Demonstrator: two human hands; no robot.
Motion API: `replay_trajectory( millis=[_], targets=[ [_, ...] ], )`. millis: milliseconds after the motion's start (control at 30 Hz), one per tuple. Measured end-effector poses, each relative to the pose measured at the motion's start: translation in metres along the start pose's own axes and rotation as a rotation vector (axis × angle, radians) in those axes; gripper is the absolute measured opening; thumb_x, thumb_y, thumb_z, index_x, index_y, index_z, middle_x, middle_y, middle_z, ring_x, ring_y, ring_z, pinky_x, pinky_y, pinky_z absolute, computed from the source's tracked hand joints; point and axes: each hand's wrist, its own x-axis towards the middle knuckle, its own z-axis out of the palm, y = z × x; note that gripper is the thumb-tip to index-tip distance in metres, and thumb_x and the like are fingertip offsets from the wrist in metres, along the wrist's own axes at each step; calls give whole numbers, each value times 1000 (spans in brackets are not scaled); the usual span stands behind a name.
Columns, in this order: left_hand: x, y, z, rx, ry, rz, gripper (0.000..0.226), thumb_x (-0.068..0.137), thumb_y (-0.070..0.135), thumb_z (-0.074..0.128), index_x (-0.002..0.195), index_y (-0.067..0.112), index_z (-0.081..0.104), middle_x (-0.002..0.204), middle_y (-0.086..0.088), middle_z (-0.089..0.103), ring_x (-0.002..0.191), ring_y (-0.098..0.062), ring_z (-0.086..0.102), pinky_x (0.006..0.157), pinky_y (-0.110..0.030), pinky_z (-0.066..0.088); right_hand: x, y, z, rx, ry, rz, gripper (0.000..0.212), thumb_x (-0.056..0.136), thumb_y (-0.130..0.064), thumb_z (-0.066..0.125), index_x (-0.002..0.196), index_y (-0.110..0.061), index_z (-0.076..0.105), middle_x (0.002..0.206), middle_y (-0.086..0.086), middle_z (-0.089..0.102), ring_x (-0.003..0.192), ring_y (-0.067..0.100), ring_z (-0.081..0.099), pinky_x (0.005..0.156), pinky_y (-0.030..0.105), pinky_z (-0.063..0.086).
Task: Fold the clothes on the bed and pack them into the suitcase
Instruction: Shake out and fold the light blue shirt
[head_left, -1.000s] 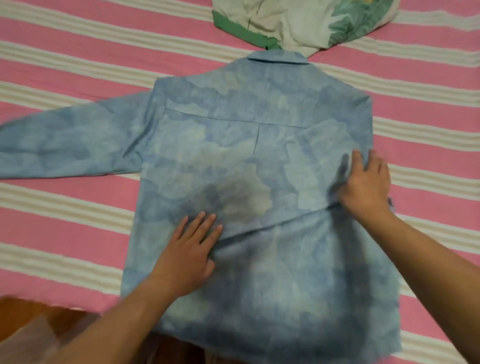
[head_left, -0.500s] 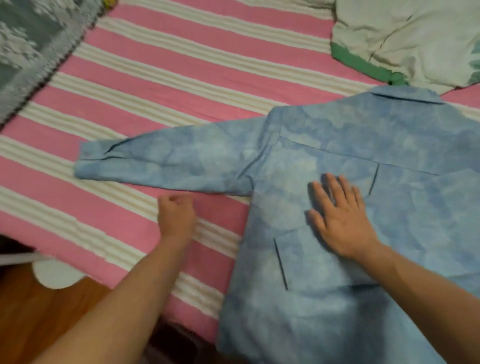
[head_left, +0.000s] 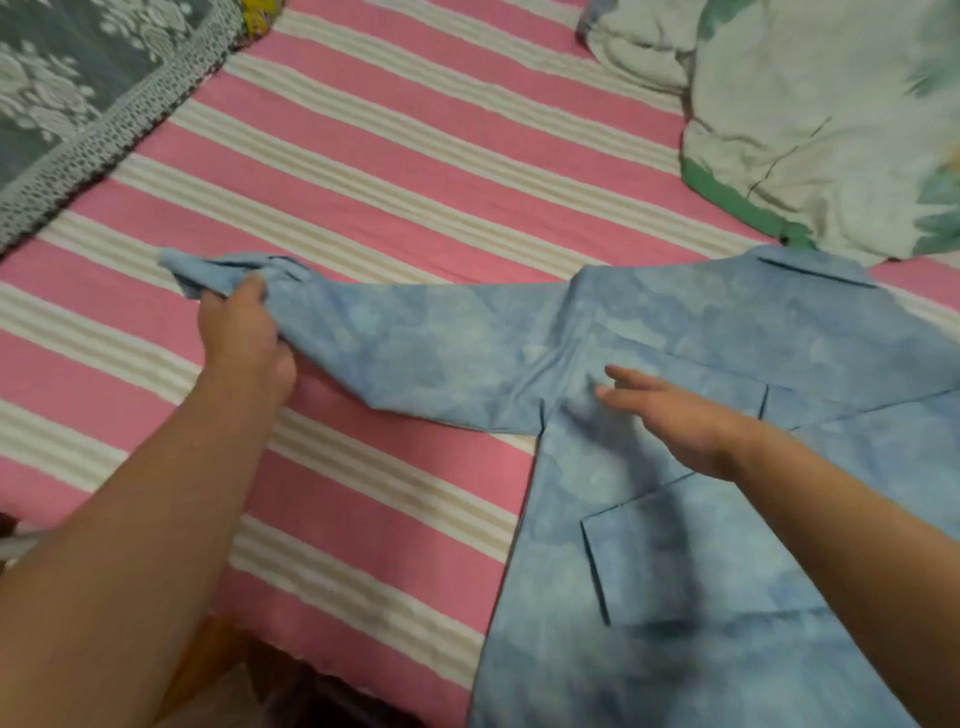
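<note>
A pale blue mottled shirt lies back-up on the pink-and-cream striped bed, collar toward the far side. Its left sleeve stretches out to the left. My left hand grips the bunched cuff end of that sleeve and lifts it slightly off the bed. My right hand has straight fingers and hovers low over, or lightly touches, the shirt near the armpit seam; the image is blurred there. No suitcase is in view.
A white garment with green trim and leaf print lies crumpled at the far right, just beyond the collar. A grey lace-patterned cloth covers the far left corner. The bed's near edge and a wooden floor show at the bottom left.
My left hand moved from the bare bed up to the sleeve cuff and took hold of it, bunching it. My right hand slid left toward the armpit seam.
</note>
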Motion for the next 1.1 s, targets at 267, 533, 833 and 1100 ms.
replay_trajectory(
  millis=[267, 533, 833, 1100],
  targets=[
    [-336, 2, 211, 618, -1053, 555, 17, 90, 13, 59, 107, 18, 57, 95, -1, 68, 87, -32, 64, 72, -46, 51, -190, -12, -169, 1112, 34, -430, 73, 98, -70, 34, 144, -15, 46, 153, 22, 43, 140, 47, 42, 112, 65, 32],
    [-390, -196, 113, 1458, -1206, 821, 77, 80, 29, 44, 156, 18, 36, 162, -24, 26, 148, -47, 26, 122, -54, 21, -190, 266, -164, 777, 431, 319, 37, 84, -38, 73, 115, -19, 68, 104, 11, 71, 85, 25, 69, 73, 38, 56],
    [-224, -203, 69, 1855, -569, 698, 41, 93, 22, 57, 129, 5, 50, 122, -27, 52, 109, -48, 50, 82, -61, 48, -148, 337, -120, 423, 651, 542, 13, 82, -8, 72, 93, -1, 68, 84, 19, 69, 75, 32, 67, 68, 42, 58],
    [-205, -204, 65, 1506, -445, 370, 16, 89, 28, 61, 91, 14, 54, 98, -13, 54, 95, -37, 54, 79, -46, 47, -63, 170, -112, -270, 683, 34, 40, 89, -20, 62, 128, -8, 60, 128, 20, 64, 121, 38, 57, 102, 40, 44]
  ],
)
